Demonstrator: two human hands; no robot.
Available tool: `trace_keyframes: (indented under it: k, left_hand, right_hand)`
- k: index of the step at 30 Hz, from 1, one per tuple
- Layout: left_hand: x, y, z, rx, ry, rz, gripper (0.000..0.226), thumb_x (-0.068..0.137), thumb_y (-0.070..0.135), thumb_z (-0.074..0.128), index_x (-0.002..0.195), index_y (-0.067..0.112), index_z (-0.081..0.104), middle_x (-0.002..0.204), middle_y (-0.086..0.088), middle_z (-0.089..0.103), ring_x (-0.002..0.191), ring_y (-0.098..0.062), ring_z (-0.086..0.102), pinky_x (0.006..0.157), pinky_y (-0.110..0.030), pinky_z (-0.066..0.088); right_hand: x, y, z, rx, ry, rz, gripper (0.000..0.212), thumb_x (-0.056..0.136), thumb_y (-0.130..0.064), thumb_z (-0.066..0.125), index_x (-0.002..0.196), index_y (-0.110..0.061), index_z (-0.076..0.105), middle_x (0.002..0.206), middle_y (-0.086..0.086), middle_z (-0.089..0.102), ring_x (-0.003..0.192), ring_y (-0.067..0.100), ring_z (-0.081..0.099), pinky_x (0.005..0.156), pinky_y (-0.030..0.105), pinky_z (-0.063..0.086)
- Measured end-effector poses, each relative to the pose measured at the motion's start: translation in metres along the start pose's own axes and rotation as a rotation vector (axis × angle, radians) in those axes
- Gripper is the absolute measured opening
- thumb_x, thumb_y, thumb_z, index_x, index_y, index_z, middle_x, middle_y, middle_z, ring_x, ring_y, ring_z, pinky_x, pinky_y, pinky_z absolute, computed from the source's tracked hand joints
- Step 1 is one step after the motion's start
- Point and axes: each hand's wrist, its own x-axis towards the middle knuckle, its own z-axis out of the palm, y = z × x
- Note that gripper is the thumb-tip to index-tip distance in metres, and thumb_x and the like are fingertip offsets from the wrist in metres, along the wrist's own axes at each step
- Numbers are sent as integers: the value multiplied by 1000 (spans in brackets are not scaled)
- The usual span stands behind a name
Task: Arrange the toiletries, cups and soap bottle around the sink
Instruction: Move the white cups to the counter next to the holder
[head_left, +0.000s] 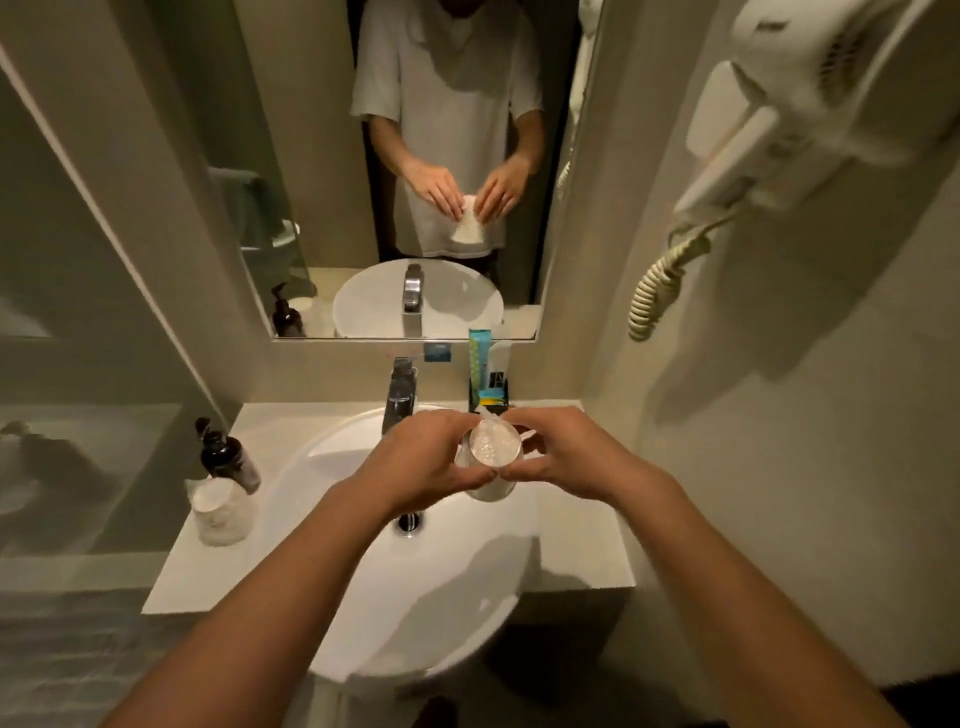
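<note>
A small hotel-style bathroom is showing here. A round white ceramic basin (415, 582) is sitting in a pale stone counter (576, 551), with a chrome mixer tap (399, 395) standing at twelve o'clock and a frameless wall mirror (405, 171) hanging above it. A white wall-mounted hairdryer with a coiled cord (810, 104) is hanging at two o'clock. A dark pump soap bottle (228, 457) is standing at nine o'clock.

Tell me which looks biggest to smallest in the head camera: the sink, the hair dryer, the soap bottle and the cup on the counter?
1. Sink
2. Hair dryer, though it's nearer the camera, so that is unsure
3. Soap bottle and cup on the counter look about alike
</note>
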Motion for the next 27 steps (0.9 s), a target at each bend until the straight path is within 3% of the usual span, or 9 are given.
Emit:
trace_keyframes:
  k: [5, 7, 10, 14, 23, 27]
  left_hand:
    - [57, 17, 31, -1, -75, 92, 54, 81, 57, 76, 129, 37, 63, 122, 11, 71, 107, -14, 64, 88, -39, 56]
    - [78, 18, 41, -5, -94, 123, 53, 81, 59, 74, 128, 37, 63, 120, 10, 72, 106, -16, 65, 86, -40, 57]
    - [107, 16, 53, -17, -114, 136, 50, 81, 58, 73, 125, 35, 65, 113, 7, 72, 101, -17, 65, 83, -39, 57]
    - [145, 4, 69, -38, -134, 148, 46, 81, 55, 74, 120, 31, 67, 108, 7, 73, 97, -17, 65, 79, -39, 56]
    - [231, -44, 110, -157, -277, 106, 43, 78, 49, 78, 117, 33, 68, 104, 11, 73, 95, -11, 66, 81, -37, 55]
    - [262, -62, 128, -163, -311, 95, 43, 80, 42, 80, 119, 28, 68, 106, 6, 73, 97, -16, 66, 82, -37, 53]
  right_hand:
    - [-10, 41, -28, 64, 76, 136, 55, 76, -17, 86, 125, -31, 66, 103, -20, 66, 89, -2, 64, 67, 7, 50]
    - [-7, 56, -35, 90, 100, 181, 55, 75, -13, 86, 124, -29, 67, 103, -17, 68, 89, -1, 65, 66, 5, 48]
    - [7, 79, -39, 113, 115, 247, 55, 75, -12, 85, 123, -30, 67, 104, -13, 71, 90, 1, 67, 73, 10, 51]
    - [37, 106, -38, 133, 128, 307, 52, 72, -13, 85, 116, -34, 69, 98, -12, 72, 90, 7, 69, 86, 33, 58]
    - [114, 169, -27, 137, 127, 431, 59, 69, -14, 86, 122, -32, 67, 104, -10, 72, 92, 9, 68, 87, 29, 56]
    - [144, 197, -16, 104, 141, 450, 59, 68, -15, 87, 123, -26, 67, 109, -6, 73, 96, 13, 68, 92, 38, 56]
